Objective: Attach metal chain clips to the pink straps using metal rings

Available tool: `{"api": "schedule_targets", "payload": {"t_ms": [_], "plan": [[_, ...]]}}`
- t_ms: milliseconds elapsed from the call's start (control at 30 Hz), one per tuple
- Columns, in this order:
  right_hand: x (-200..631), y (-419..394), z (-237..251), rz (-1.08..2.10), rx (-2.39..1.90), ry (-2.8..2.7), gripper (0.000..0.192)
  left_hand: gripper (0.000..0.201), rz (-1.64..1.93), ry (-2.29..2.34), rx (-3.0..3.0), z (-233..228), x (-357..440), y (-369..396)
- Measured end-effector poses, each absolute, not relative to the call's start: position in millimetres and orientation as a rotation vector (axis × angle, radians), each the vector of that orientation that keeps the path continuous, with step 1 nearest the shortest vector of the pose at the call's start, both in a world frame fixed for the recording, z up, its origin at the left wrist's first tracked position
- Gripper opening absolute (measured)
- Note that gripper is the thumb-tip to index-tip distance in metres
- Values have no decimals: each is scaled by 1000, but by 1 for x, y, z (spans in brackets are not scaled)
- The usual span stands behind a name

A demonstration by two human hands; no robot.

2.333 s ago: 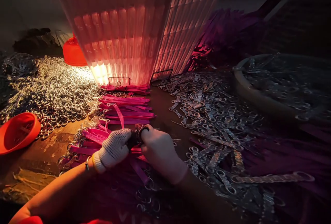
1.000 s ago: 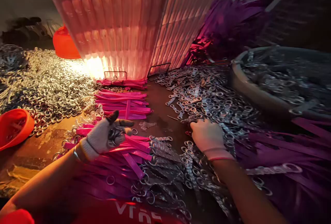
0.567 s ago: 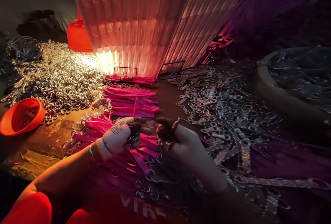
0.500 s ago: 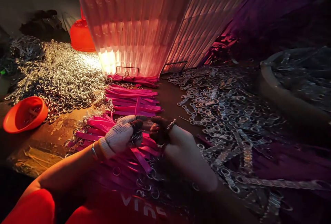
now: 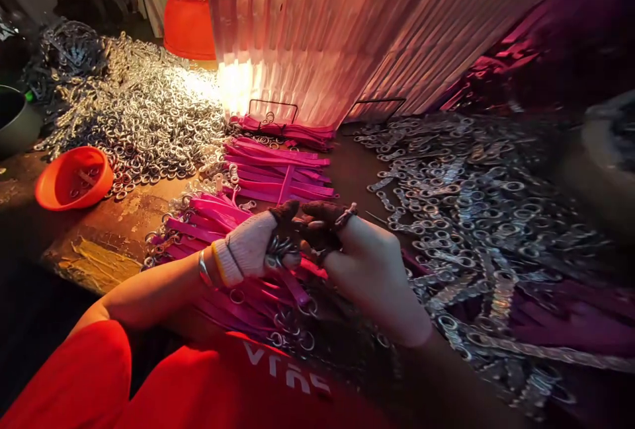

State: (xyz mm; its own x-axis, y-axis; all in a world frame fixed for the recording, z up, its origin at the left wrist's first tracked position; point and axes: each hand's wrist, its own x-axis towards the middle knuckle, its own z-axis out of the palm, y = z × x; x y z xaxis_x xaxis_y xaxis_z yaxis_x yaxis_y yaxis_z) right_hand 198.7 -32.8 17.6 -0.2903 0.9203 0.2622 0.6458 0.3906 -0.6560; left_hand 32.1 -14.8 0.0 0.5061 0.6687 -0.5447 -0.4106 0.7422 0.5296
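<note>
My left hand (image 5: 251,247), in a pale knitted glove with dark-covered fingertips, is closed around several small metal rings (image 5: 282,249). Opposite it is my right hand (image 5: 370,267), its dark-wrapped fingers bent towards the left fingertips. Whatever lies between the right fingers is too dark to make out. Beneath both hands spreads a heap of pink straps (image 5: 213,214), many with metal rings at their ends. One strap end with a ring (image 5: 310,307) sticks out below the left hand.
A bright pile of metal rings and links (image 5: 143,131) lies under a red lamp (image 5: 188,22). An orange bowl (image 5: 74,178) stands at left. Behind the straps rises a translucent ribbed panel (image 5: 307,39). Ringed metal strips (image 5: 471,211) cover the right side, near a round container (image 5: 600,131).
The whole view has shifted, so the scene sits further right and higher. Both hands stay close together over the pink straps; the right fingers look a little more spread.
</note>
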Motion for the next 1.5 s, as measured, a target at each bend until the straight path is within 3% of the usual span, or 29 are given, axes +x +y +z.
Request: {"api": "schedule_targets", "payload": {"t_ms": [167,267,433,667,800,967,1033,1167,1367,1500], "plan": [[209,-22,25,1079,-1271,-1817,38,28,687,854,836,6,19,-20],[212,-20,22,1187,-1232,-1826,35,31,691,886,1075,12,18,-24],[221,-27,10,935,-1348,-1811,34,35,689,929,1118,16,19,-26],[216,-42,10,868,-1363,-1979,42,34,686,880,1030,14,27,-28],[211,-44,7,713,-1361,-2055,41,24,651,902,1134,16,28,-28],[212,-44,0,162,-1410,-2236,6,15,602,879,1074,20,33,-22],[211,-44,-3,17,-1395,-2246,7,18,611,858,940,22,40,-18],[218,-39,-12,235,-1540,-2134,11,20,586,915,957,21,48,7],[245,-29,-27,465,-1714,-1821,20,14,148,1567,2044,6,35,109],[245,-27,-34,625,-1664,-1846,22,17,29,1749,1996,-13,48,158]]}}
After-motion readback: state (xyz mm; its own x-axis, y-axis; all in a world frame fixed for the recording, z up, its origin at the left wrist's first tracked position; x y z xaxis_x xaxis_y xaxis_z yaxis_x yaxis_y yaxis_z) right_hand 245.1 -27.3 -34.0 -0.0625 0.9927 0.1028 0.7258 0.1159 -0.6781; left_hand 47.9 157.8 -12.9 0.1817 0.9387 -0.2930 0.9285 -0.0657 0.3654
